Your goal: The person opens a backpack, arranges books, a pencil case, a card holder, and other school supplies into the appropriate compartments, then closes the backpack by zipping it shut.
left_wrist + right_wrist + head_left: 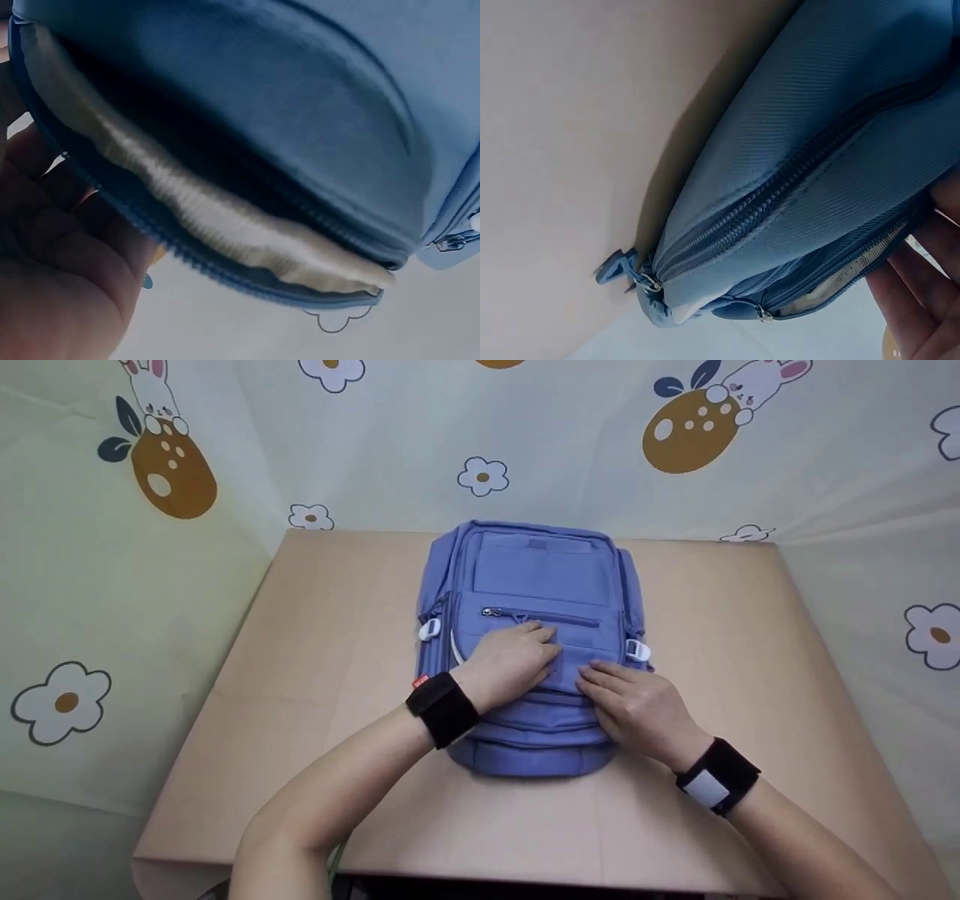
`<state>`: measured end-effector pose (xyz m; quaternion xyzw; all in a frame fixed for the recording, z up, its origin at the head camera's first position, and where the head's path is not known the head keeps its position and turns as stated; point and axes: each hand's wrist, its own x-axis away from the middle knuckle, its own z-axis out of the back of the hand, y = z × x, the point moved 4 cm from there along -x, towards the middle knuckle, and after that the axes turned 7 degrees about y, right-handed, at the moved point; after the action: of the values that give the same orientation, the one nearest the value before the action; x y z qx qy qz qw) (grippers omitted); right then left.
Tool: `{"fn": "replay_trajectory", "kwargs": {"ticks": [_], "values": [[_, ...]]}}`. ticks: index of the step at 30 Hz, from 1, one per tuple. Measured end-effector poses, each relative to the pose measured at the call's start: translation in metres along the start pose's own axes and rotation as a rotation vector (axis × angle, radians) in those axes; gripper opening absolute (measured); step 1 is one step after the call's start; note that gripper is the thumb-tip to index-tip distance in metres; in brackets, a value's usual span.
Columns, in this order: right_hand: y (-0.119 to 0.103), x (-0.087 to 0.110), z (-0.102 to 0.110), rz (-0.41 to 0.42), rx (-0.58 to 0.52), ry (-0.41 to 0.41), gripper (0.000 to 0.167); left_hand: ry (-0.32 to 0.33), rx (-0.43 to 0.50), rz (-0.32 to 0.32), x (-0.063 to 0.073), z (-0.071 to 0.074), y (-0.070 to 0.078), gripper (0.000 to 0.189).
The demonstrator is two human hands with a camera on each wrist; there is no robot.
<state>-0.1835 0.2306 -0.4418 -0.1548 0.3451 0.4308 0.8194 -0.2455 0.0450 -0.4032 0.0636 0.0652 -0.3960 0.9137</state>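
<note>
A blue backpack (544,570) lies front side up on the table, its base toward the person. My left hand (511,664) rests on the front pocket below a short zip (544,617), fingers pointing right. The right hand (641,709) lays its fairly straight fingers on the same pocket's lower right. In the left wrist view, the unzipped pocket gapes and shows cream lining (202,214); left fingers touch the flap's outer side. In the right wrist view, right fingers touch the pocket edge, beside a closed-looking zip (780,187). The pocket's depth is dark.
The table (337,660) has a tan cover. Patterned cloth (397,435) hangs behind and at both sides. White strap buckles (637,650) sit on the backpack's sides, and a zip pull (616,266) dangles near its edge.
</note>
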Motion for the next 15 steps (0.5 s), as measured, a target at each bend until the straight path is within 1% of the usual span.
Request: {"fn": "replay_trajectory", "kwargs": {"ticks": [2, 4, 5, 6, 8, 10, 12, 14, 15], "values": [[0.006, -0.001, 0.004, -0.041, -0.040, 0.015, 0.032, 0.020, 0.012, -0.013, 0.001, 0.000, -0.001, 0.031], [0.019, -0.002, 0.009, -0.124, -0.073, 0.037, 0.031, 0.034, 0.025, -0.028, 0.001, 0.000, -0.003, 0.030], [0.028, -0.003, 0.012, -0.184, -0.082, 0.050, 0.030, 0.041, 0.032, -0.036, 0.001, 0.000, -0.003, 0.029], [0.039, -0.003, 0.014, -0.262, -0.087, 0.061, 0.030, 0.045, 0.037, -0.043, 0.001, 0.000, -0.004, 0.029], [0.064, -0.001, 0.017, -0.444, -0.088, 0.061, 0.029, 0.049, 0.043, -0.053, 0.001, 0.000, -0.004, 0.027], [0.089, 0.001, 0.015, -0.628, -0.107, 0.024, 0.028, 0.046, 0.042, -0.058, 0.000, 0.001, -0.005, 0.025], [0.109, 0.003, 0.009, -0.785, -0.155, -0.040, 0.028, 0.042, 0.040, -0.063, 0.000, 0.002, -0.005, 0.024], [0.122, 0.004, 0.001, -0.894, -0.236, -0.119, 0.031, 0.036, 0.038, -0.068, -0.001, 0.003, -0.005, 0.024], [0.126, 0.003, -0.002, -0.929, -0.282, -0.152, 0.034, 0.033, 0.038, -0.069, -0.001, 0.003, -0.005, 0.024]]}}
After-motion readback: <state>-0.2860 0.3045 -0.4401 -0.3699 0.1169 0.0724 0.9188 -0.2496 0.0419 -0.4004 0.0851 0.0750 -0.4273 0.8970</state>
